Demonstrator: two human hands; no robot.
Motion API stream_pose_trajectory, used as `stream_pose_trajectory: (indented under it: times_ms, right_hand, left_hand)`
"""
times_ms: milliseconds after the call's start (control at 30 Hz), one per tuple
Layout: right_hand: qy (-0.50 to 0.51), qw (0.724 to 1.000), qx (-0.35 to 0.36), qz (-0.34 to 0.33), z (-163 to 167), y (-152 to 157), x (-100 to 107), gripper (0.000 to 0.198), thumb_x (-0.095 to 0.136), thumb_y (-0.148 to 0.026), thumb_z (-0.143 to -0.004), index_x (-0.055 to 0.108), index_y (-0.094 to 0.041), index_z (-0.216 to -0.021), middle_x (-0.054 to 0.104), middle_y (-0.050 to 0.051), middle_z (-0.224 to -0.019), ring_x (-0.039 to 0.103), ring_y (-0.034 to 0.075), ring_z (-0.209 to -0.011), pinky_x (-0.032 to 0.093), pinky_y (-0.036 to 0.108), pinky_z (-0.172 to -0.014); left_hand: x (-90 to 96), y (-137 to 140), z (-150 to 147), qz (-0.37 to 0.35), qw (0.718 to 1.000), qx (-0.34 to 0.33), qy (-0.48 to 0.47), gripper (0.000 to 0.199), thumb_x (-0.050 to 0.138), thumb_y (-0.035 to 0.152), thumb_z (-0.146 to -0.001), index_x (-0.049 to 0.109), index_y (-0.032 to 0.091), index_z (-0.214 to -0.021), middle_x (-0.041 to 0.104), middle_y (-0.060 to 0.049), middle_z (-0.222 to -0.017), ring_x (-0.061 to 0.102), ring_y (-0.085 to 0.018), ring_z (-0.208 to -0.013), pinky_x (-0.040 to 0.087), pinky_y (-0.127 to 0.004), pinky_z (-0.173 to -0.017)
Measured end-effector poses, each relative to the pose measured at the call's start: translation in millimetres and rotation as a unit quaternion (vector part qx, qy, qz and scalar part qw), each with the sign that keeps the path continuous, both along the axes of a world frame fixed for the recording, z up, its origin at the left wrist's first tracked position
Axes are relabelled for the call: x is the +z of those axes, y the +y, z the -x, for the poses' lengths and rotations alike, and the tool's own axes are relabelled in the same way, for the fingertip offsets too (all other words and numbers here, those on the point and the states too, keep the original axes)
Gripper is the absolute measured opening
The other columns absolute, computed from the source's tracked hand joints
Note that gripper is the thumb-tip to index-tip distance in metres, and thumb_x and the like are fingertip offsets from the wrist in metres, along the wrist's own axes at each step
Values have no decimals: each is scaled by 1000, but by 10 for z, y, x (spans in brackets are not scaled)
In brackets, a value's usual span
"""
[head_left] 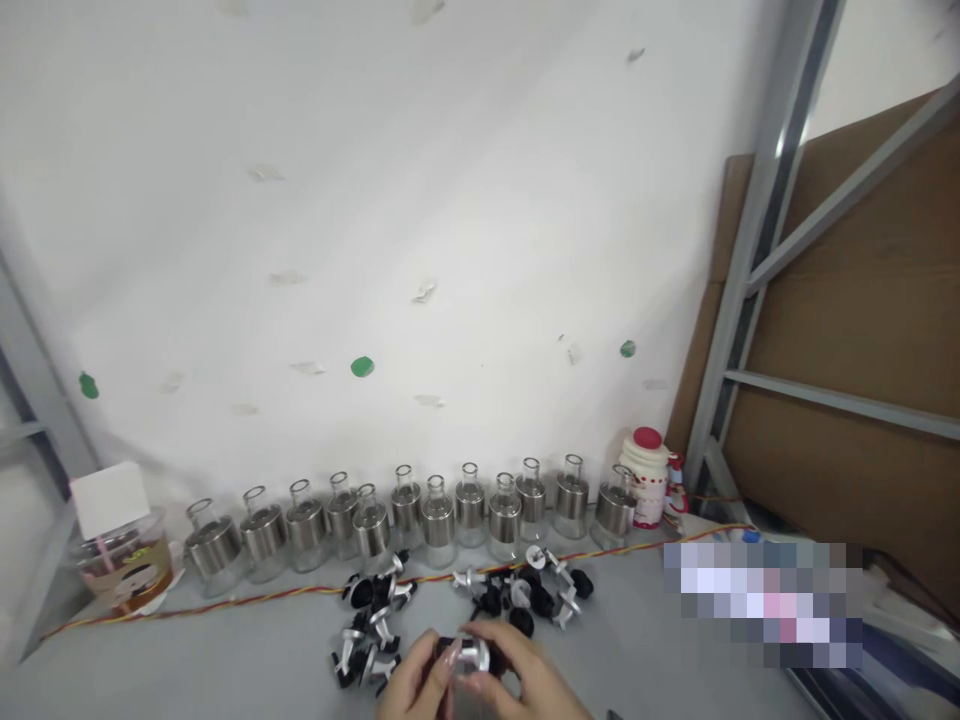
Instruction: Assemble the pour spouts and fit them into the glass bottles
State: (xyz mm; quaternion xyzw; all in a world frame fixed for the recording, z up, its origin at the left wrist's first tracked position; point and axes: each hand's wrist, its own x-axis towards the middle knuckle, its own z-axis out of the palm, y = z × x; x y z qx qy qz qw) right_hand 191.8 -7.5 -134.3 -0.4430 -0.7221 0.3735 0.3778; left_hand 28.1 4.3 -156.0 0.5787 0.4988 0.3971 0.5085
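At the bottom middle, my left hand (412,682) and my right hand (529,672) come together with bent fingers around a silver-and-black bottle pourer top (474,656). Both hands grip it, and their fingers cover much of it; what lies beneath it is hard to make out. Just left of my left hand lies a loose pile of similar pourer tops (381,625). A second heap of pourer tops (519,592) is beyond my right hand. Behind them stands a row of several glass bottles (439,515) with steel bands and open necks, all upright.
A red-and-yellow twisted cord (277,596) runs across the grey table (247,665) in front of the bottles. A cream jar with a red lid (645,480) stands at the right end, a clear tub (124,560) at the left. Metal posts (739,280) frame the white wall.
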Motion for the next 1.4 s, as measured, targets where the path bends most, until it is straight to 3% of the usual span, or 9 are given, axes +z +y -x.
stream_pose_trajectory:
  times_ms: [167,300,500,633,800,900,1067,1200,1400]
  right_hand:
    - [198,977,-15,77,0,126,-79,33,62,-42,-71,59,-17,-92,64,3,-76,59,16,-64,47,26,-60]
    - [265,951,-144,65,-187,285,29,43,55,-55,-72,56,-15,-89,57,-1,-56,51,13,-44,41,24,-44]
    - [222,943,-246,-15,-401,394,61,41,62,-43,-69,55,-16,-99,63,4,-79,59,19,-68,47,29,-64]
    - [126,953,-269,-64,-376,379,-12,35,62,-34,-69,58,-16,-98,62,9,-97,56,24,-91,43,34,-82]
    - [34,971,-227,-63,-236,250,46,27,59,-19,-68,59,-16,-94,62,8,-96,56,21,-90,42,31,-81]
    - [-11,987,-153,-52,-123,120,96,25,59,-15,-66,59,-16,-91,64,5,-90,58,18,-83,43,26,-76]
    - [-134,988,-68,-23,-10,-5,124,23,59,-19,-65,64,-16,-88,68,6,-86,61,19,-80,43,23,-71]
    - [-208,977,-36,-18,14,4,116,26,57,-19,-66,65,-14,-90,67,10,-89,62,22,-84,44,23,-73]
    - [-212,975,-53,-47,-33,-6,198,33,53,-14,-68,63,-11,-100,64,13,-96,59,23,-89,43,26,-79]
  left_hand:
    - [81,3,-18,-15,999,-8,-41,51,46,72,-64,43,22,-58,41,7,-43,41,-10,-43,35,-19,-44]
    - [32,92,31,-73,996,-44,-21,41,44,58,-76,43,20,-60,48,4,-49,47,-12,-49,40,-21,-52]
    - [-35,228,-78,-240,938,-79,237,14,49,23,-79,62,20,-80,59,-5,-81,56,-19,-80,43,-30,-73]
    - [72,304,-182,-249,933,-39,257,17,52,25,-79,62,21,-92,59,-6,-92,55,-21,-91,42,-35,-83]
    - [320,295,-239,-264,938,7,226,30,42,39,-85,52,21,-108,59,-4,-94,55,-18,-87,42,-31,-83]
    - [387,250,-263,-265,918,-30,295,31,37,42,-86,59,21,-90,61,-4,-85,56,-19,-82,43,-30,-76]
    - [183,211,-213,-210,909,-84,349,50,19,39,-88,62,18,-73,66,-11,-77,61,-24,-76,42,-33,-71]
    - [5,214,-189,-170,928,-74,323,59,14,46,-86,63,17,-71,68,-14,-75,63,-25,-73,43,-31,-66]
    - [10,254,-386,-95,968,-30,230,67,12,63,-81,56,17,-59,64,-8,-59,56,-19,-57,40,-27,-55]
